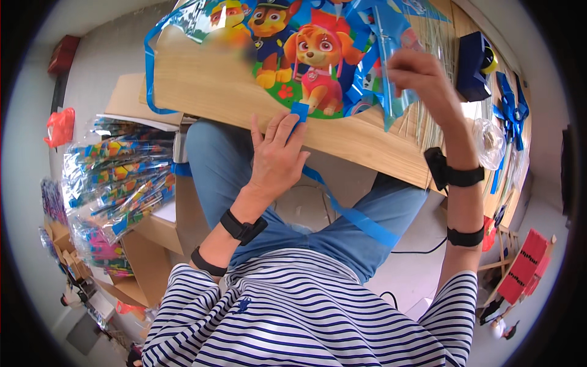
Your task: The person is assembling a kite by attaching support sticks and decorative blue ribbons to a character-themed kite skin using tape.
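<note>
A printed plastic sheet [315, 58] with cartoon dogs and blue edging lies on the wooden table in front of me. My left hand [275, 153] rests at the table's near edge, fingers stretched out and pressing on a blue ribbon tail [367, 226] that runs down across my lap. The ribbon's short end shows just past the fingertips, at the sheet's lower edge. Raised over the sheet's right side, my right hand [422, 76] has its fingers curled into a pinch beside a translucent blue strip [391, 67]. What sits between those fingers is too small to tell.
Thin pale rods [422, 122] lie along the table's right part, near a dark blue box [474, 67]. Blue ribbons [513, 113] and a clear tape roll [489, 144] are farther right. Wrapped printed packs [122, 177] fill an open cardboard box [150, 263] at left.
</note>
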Demonstrator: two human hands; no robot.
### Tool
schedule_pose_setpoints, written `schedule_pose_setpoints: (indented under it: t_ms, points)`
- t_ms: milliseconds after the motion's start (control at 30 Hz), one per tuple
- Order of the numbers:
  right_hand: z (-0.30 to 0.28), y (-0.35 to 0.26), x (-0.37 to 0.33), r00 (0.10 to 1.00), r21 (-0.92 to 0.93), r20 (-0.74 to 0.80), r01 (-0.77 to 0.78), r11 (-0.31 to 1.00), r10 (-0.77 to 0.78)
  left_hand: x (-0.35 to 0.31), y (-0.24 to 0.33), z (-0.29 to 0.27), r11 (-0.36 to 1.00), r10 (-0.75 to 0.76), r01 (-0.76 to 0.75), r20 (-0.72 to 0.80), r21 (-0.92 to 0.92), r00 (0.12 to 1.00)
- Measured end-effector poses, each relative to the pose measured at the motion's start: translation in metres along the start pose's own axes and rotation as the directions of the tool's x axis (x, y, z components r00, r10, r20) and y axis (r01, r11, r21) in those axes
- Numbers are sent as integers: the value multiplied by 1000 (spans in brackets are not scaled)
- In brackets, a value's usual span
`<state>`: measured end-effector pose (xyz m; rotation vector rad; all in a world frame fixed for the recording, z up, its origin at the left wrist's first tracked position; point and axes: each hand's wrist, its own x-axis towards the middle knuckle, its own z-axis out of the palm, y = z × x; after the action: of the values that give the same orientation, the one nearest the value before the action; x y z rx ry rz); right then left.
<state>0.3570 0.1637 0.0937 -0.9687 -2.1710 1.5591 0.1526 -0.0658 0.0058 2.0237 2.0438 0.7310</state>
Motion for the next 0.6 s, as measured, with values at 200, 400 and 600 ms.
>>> schedule_pose_setpoints:
  t_ms: [200,400,600]
  points:
    - [91,9,61,918,-260,396,148,954,-35,-14,-3,-8,998,-12,12,-6,-65,1000]
    - [108,9,81,883,-453,457,126,883,109,-13,-8,-11,993,-33,30,-22,-112,999]
    - [112,12,89,858,-526,504,215,823,98,-5,-9,-6,989,-13,10,-18,-147,1000]
